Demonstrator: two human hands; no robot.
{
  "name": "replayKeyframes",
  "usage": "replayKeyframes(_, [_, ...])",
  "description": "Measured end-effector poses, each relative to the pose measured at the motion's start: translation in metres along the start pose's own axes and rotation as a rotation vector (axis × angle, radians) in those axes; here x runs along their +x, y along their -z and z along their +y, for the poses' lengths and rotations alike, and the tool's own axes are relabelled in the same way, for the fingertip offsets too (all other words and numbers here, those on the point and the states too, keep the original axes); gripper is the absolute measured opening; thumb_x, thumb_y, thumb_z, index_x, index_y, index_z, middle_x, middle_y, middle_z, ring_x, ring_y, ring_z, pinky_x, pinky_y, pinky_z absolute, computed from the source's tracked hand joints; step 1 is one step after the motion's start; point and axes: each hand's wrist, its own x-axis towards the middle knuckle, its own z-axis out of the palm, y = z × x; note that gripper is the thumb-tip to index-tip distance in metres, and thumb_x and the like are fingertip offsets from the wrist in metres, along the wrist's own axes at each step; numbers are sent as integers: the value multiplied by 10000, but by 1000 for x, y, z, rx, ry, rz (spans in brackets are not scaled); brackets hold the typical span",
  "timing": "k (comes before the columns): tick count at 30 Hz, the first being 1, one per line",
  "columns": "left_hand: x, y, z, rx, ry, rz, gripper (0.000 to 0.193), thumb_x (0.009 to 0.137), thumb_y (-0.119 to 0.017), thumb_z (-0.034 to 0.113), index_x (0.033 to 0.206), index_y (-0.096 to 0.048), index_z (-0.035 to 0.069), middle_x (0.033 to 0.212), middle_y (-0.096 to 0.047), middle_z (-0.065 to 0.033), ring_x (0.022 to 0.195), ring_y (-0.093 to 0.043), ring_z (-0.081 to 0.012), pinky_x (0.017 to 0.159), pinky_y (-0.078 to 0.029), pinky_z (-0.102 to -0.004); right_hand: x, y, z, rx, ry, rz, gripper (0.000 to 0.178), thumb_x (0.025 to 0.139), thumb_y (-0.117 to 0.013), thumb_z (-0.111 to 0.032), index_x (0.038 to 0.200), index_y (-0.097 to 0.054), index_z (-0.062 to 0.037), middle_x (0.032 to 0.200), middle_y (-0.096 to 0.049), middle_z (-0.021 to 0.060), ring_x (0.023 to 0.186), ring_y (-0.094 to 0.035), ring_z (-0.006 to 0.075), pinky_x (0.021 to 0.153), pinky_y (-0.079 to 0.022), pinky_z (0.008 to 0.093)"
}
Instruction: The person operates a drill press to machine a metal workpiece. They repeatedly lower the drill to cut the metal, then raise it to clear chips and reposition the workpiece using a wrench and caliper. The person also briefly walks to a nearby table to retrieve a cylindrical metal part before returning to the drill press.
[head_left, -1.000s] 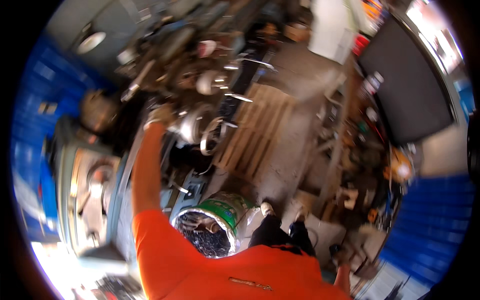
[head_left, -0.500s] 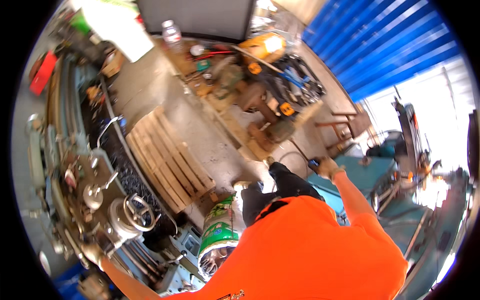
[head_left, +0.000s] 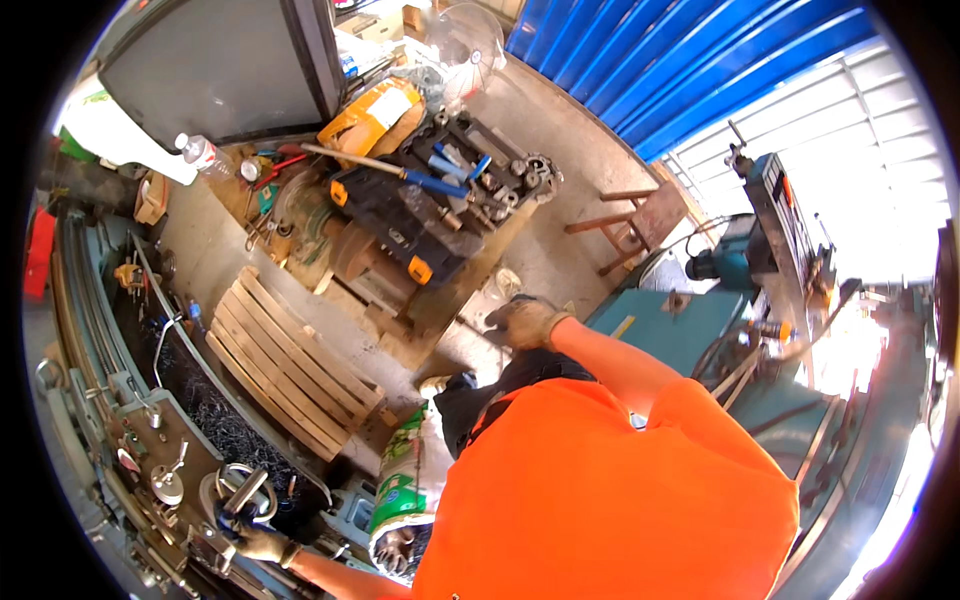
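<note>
My left hand (head_left: 260, 541), in a work glove with dark fingertips, is at the lathe's carriage on the lower left. Its fingers are closed around a short shiny metal cylinder (head_left: 246, 490), which lies over the lathe handwheel (head_left: 266, 478). My right hand (head_left: 526, 323), also gloved, is out in front of my body, closed on a thin dark rod (head_left: 470, 326). Most of the rod is hidden by the hand. Close to my legs stands a green and white sack (head_left: 402, 480) with dark metal pieces in its mouth.
A wooden slatted pallet (head_left: 290, 360) lies beside the lathe's chip tray (head_left: 225, 400). Ahead, a low bench carries a black tool case (head_left: 395, 225), a blue-handled tool (head_left: 440, 184) and a bottle (head_left: 205, 156). A wooden stool (head_left: 650, 222) and a teal machine (head_left: 665, 325) stand right.
My left hand has moved right and now has the metal cylinder beside the handwheel. My right hand has come left and nearer my body with the rod. The view has turned.
</note>
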Motion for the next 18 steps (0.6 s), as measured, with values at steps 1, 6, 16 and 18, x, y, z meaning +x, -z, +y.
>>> replayKeyframes(1, [-15,-26,33,-58,101,36,346,1047,-522,231,1246,-640,-26,1182,-701,-150,1040,-673,-253,889,-561,-381,5,13,3,-17,34,-60,467,948,-535,-456,1204,-652,-83,1135,-689,200,1103,-632,389,968,-474,474])
replayKeyframes(6, [-67,-109,180,-71,183,7,464,1062,-485,362,1257,-641,-29,1163,-696,-144,998,-649,-229,875,-535,-376,40,54,53,33,138,-100,488,947,-540,-462,1225,-652,-76,1166,-686,190,1113,-636,363,971,-479,464])
replayKeyframes(16, [-112,-178,266,-305,301,-47,415,1043,-539,364,1137,-640,-28,1010,-639,-57,869,-588,-144,743,-495,-275,48,119,102,-41,136,-86,483,945,-543,-465,1248,-654,-106,1242,-661,175,1153,-612,376,985,-478,445])
replayKeyframes(18, [-109,-192,271,-413,275,-116,442,1040,-541,375,1167,-637,-38,1068,-656,-75,912,-618,-163,756,-515,-293,45,137,98,-71,98,-115,489,946,-543,-468,1239,-653,-93,1264,-646,181,1155,-610,376,987,-476,445])
